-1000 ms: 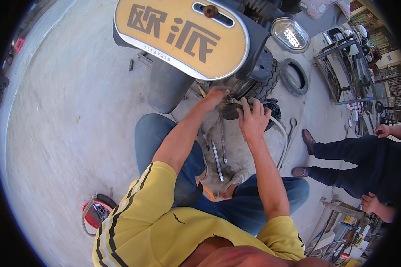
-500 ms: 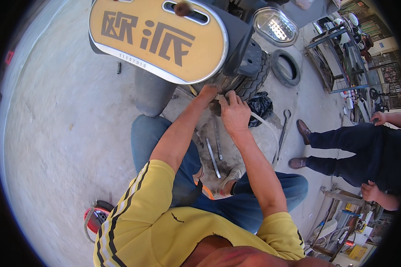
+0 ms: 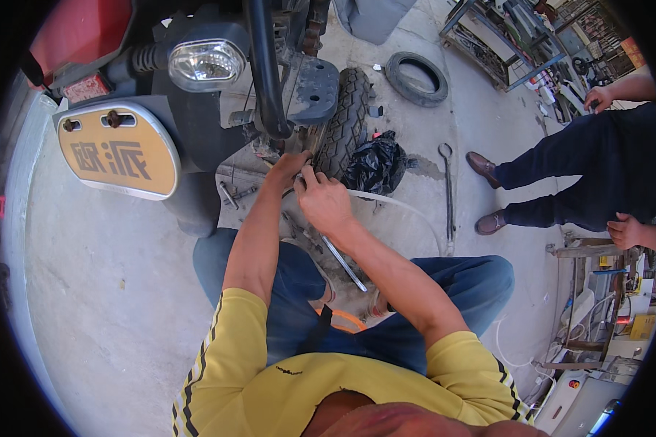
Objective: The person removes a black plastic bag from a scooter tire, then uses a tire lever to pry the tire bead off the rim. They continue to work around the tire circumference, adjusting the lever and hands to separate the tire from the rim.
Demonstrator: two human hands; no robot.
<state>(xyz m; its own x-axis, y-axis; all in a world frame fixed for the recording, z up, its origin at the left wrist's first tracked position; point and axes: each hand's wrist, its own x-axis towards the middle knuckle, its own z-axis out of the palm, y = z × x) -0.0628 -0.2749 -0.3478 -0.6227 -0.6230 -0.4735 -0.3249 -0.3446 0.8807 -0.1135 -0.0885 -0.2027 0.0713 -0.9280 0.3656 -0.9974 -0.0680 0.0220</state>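
My left hand (image 3: 290,167) is at the wheel rim beside the knobbly black tyre (image 3: 345,120) of a scooter. Its fingers are closed, and what they pinch is hidden. Close by, my right hand (image 3: 323,202) has its fingers curled around the end of a pale hose (image 3: 395,200), partly hidden by the hand. The hose runs off to the right and bends down over the floor. Against the tyre's right side lies a crumpled black plastic bag (image 3: 375,166). A shiny metal bar (image 3: 345,264) lies below my right forearm.
The scooter's yellow plate (image 3: 116,149) and headlight-shaped lamp (image 3: 206,64) stand out at the left. A loose tyre (image 3: 417,79) and a long ring-ended wrench (image 3: 448,193) lie to the right. Beyond them stands a person in dark trousers (image 3: 561,149), near cluttered metal racks (image 3: 499,40).
The view has shifted, so the plate sits further left and more of the scooter and tyre shows. Both hands remain close together at the wheel.
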